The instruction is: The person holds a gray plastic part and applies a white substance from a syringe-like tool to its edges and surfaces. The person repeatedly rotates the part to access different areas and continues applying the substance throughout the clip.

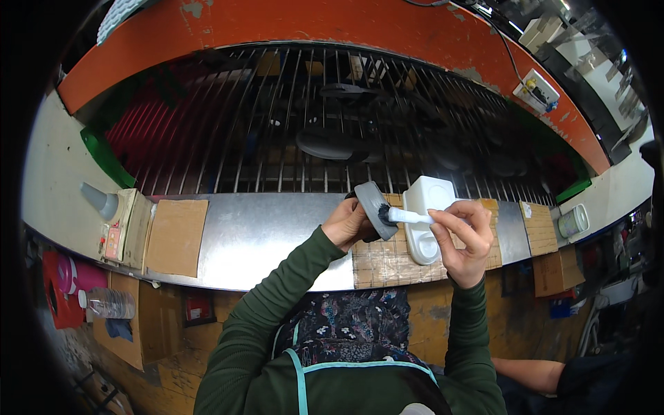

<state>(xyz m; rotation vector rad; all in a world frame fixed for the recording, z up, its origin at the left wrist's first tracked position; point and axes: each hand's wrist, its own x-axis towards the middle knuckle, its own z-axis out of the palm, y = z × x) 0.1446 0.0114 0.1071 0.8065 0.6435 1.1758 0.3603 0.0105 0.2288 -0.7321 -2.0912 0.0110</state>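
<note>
My left hand [347, 223] grips a grey shoe sole [372, 207], tilted up on edge above the metal ledge. In my right hand [468, 238] is a white-handled brush [411, 216], pinched between thumb and fingers. Its dark bristles touch the face of the sole. Behind the brush stands a white plastic container [432, 194] with a small round cup at its near end, on the taped cardboard [387, 270]. What coats the bristles, if anything, is too small to tell.
Beyond the ledge [277, 235] runs a rack of metal rollers [235, 138] carrying dark shoe soles [328, 144]. A cardboard sheet [177, 237] and a switch box [124, 225] lie to the left. A white tub [574, 221] is at right. Another person's arm [532, 373] shows at lower right.
</note>
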